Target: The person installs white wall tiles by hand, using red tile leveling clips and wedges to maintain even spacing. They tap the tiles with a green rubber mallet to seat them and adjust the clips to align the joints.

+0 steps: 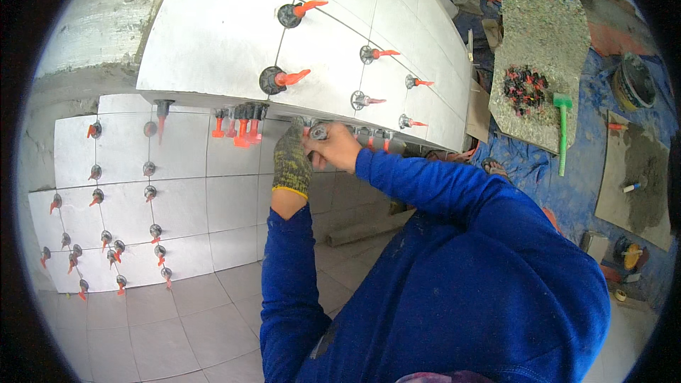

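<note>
At the lower edge of the white tiled slab point(213, 35), my two hands meet. My right hand point(339, 147), bare, is closed around a tile leveling knob with a round grey cap point(318, 131). My left hand point(291, 159) wears a dark glove with yellow-green flecks and a yellow cuff. Its fingers are bent together against the slab's edge beside the knob; what they hold is hidden. Just left of them, several red-handled tile levelers point(242, 128) hang in a row under the edge. More levelers with red handles point(282, 79) stand in the joints on top.
Levelers point(150, 193) also dot the wall tiles at left. At right, a speckled mat point(543, 28) bears a pile of red and black levelers point(526, 90) and a green mallet point(562, 128). A bucket point(633, 81) and a mortar-smeared board point(635, 184) lie on blue sheeting.
</note>
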`<action>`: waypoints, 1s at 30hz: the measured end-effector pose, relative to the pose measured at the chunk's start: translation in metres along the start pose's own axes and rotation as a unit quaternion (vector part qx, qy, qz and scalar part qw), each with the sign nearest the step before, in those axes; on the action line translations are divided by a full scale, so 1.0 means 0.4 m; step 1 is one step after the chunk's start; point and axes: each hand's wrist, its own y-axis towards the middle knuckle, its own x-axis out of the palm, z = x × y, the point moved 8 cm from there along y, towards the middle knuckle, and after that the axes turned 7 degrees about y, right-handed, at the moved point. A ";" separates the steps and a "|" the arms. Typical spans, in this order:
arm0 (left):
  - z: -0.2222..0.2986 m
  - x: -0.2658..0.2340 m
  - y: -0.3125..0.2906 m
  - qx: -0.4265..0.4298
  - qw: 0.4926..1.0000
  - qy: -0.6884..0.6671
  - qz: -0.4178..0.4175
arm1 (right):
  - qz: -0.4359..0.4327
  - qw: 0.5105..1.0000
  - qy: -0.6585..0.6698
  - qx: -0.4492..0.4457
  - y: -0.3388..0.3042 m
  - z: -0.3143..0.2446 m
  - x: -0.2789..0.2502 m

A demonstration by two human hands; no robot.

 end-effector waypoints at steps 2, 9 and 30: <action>0.011 0.016 -0.039 -0.061 0.998 -0.001 0.015 | -0.009 0.998 -0.031 0.048 0.008 0.017 0.004; 0.015 0.045 -0.035 -0.049 0.982 -0.146 0.111 | 0.067 0.972 -0.215 -0.072 0.000 -0.020 -0.008; 0.191 0.087 -0.166 0.483 0.583 0.644 0.115 | 0.058 0.966 -0.247 -0.039 -0.022 -0.012 0.007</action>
